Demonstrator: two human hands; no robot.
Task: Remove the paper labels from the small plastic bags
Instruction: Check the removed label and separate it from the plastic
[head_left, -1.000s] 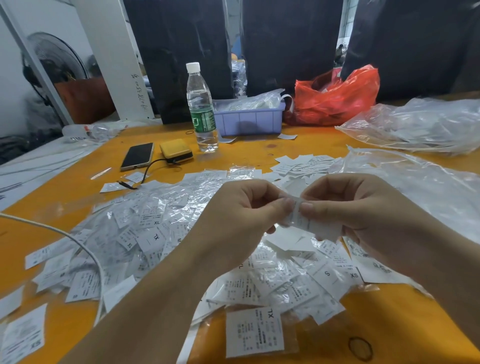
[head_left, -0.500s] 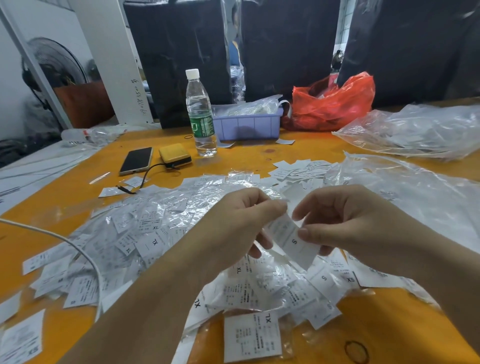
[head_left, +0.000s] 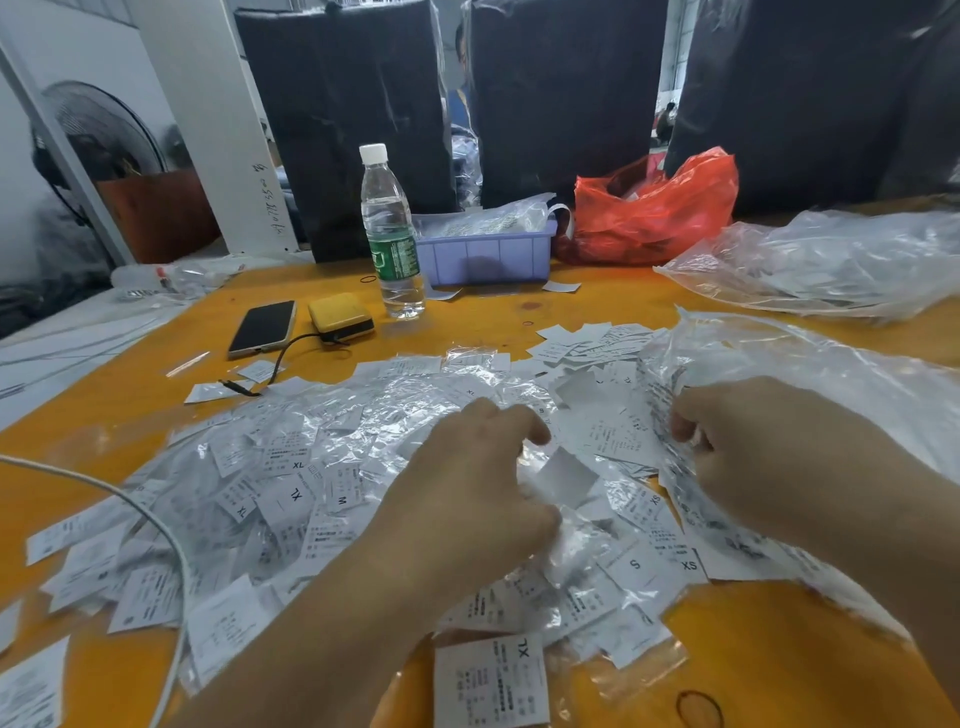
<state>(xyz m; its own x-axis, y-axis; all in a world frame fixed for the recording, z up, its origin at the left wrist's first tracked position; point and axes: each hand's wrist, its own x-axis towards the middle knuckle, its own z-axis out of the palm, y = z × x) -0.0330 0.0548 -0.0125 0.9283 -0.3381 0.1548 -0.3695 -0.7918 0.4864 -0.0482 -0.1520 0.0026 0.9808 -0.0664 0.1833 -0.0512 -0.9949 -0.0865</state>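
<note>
A loose white label (head_left: 566, 475) is seen just right of the curled left hand (head_left: 467, 499), nearer it than the right hand (head_left: 769, 457), whose grip cannot be told, above the bag pile (head_left: 322, 467).

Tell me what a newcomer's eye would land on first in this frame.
The sprawling heap of small clear plastic bags with white paper labels covering the orange table, both bare hands, left hand and right hand, low over it. Behind, a crumpled red plastic bag and a clear water bottle.
</note>
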